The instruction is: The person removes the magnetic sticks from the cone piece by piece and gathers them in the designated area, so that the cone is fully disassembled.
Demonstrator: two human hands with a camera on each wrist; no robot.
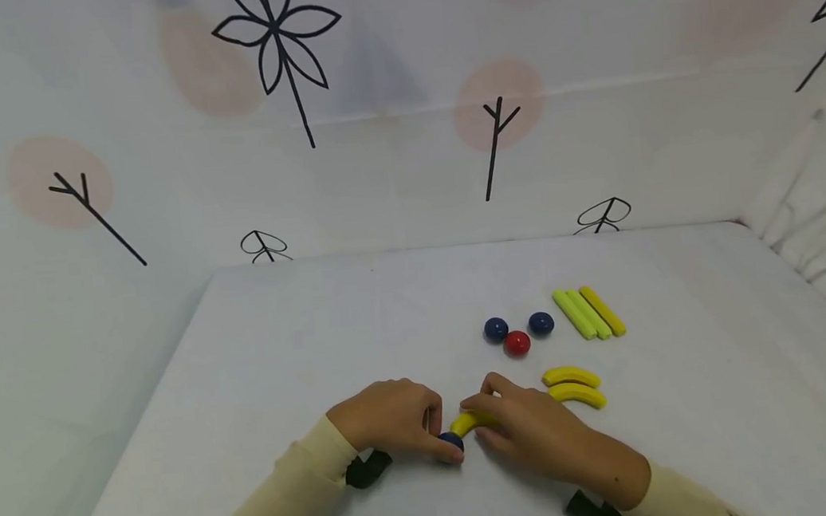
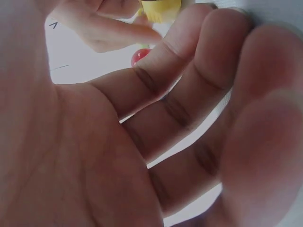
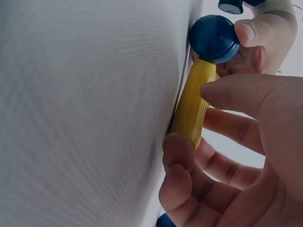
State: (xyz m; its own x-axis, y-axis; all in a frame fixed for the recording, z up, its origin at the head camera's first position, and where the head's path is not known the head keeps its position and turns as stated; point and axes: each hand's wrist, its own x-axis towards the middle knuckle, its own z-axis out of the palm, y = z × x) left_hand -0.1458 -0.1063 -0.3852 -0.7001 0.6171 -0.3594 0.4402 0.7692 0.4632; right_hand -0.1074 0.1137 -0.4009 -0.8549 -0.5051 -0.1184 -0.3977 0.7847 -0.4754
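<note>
Near the front middle of the table, my left hand (image 1: 387,418) pinches a dark blue ball (image 1: 452,441) between thumb and fingers. My right hand (image 1: 536,428) grips a curved yellow stick (image 1: 470,422) a little to the right. In the right wrist view, one end of the yellow stick (image 3: 193,101) meets the blue ball (image 3: 213,39); whether they are joined cannot be told. The left thumb lies against the ball's side there. Fingers fill the left wrist view and hide the ball, with part of a yellow piece (image 2: 163,9) beyond them.
Behind the right hand lie two curved yellow sticks (image 1: 575,394). Farther back are two dark blue balls (image 1: 541,323), a red ball (image 1: 516,343), two light green straight sticks (image 1: 575,314) and a yellow straight one (image 1: 603,310). A patterned white cloth (image 1: 392,171) borders the white table (image 1: 303,330).
</note>
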